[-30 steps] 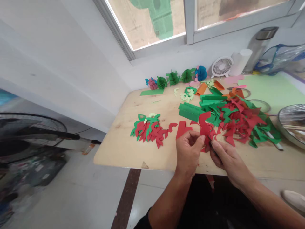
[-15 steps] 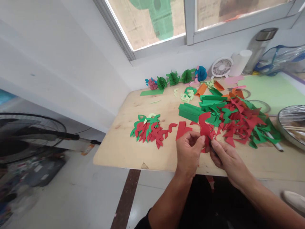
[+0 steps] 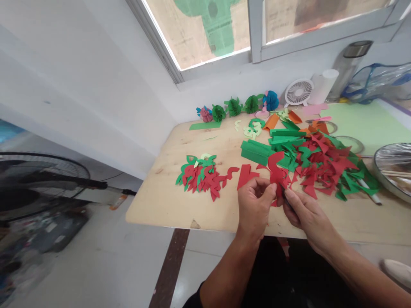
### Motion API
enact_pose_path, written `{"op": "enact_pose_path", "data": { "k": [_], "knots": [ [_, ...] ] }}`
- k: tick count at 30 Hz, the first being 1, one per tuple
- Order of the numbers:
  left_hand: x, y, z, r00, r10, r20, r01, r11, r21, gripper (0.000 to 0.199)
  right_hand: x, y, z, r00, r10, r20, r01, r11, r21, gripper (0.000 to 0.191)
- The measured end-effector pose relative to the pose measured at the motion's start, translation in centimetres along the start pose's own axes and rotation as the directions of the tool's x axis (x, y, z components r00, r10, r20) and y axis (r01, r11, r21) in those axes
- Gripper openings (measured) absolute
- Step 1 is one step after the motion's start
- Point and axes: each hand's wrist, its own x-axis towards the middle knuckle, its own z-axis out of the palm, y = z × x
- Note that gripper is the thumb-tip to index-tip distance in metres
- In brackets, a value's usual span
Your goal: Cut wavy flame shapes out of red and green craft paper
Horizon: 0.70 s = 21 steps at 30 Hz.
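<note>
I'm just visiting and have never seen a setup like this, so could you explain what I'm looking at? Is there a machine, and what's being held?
There is no robot here: these are a person's own bare hands. The view comes from a camera worn on the head, looking forward and down.

The left hand pinches a red paper piece. The right hand holds a dark tool close against it; the fingers hide too much to say which tool.

On the wooden table, a pile of red and green cut shapes lies to the left, and a bigger heap of paper pieces to the right. Pleated paper figures and a small white fan stand along the wall.
</note>
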Motion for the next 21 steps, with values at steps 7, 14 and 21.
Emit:
{"op": "enact_pose_path", "data": {
  "k": [7, 14, 21],
  "knots": [
    [-0.21, 0.25, 0.12, 0.999, -0.03, 0.017, 0.031, 0.998, -0.055, 0.009, 0.1, -0.05, -0.16, 1.0, 0.011, 0.009, -0.011, 1.0, -0.028, 0.041],
    [-0.06, -0.03, -0.2, 0.994, -0.109, 0.007, 0.109, 0.991, -0.076, 0.012, 0.02, -0.09, -0.22, 1.0, 0.027, 0.011, -0.026, 0.998, -0.057, 0.042],
    [-0.14, -0.19, -0.14, 0.991, -0.129, 0.023, 0.13, 0.987, -0.092, 0.013, 0.05, -0.3, -0.12, 1.0, 0.016, -0.002, -0.017, 0.998, -0.053, 0.042]
  ]
}}
